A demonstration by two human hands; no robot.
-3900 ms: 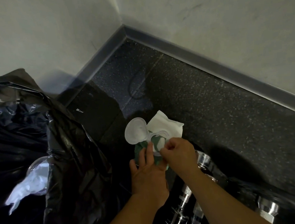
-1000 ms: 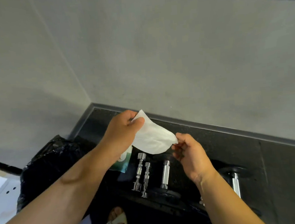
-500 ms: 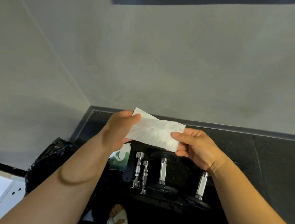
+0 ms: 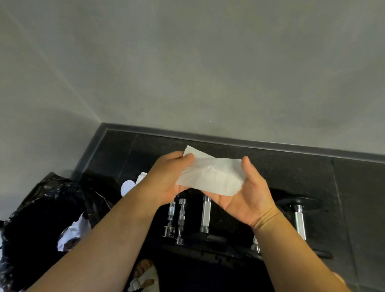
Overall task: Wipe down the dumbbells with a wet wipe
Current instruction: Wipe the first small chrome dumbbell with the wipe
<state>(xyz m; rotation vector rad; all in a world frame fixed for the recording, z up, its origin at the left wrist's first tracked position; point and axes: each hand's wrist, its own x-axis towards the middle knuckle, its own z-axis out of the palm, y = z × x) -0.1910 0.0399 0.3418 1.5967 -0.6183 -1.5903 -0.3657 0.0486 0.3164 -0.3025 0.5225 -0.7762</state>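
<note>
Head: wet wipe [image 4: 213, 177] in left hand [image 4: 166, 180]

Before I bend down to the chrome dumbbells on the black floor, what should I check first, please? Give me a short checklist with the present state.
1. White wet wipe in hand: ok; left hand pinches its corner, right hand supports it.
2. Wipe touching a dumbbell: not ok; it is held above them.
3. Chrome dumbbells visible below the hands: ok, on the black floor.
4. Round white lid of the wipes pack closed: not ok, open.
5. Black bin bag open for waste: ok.
</note>
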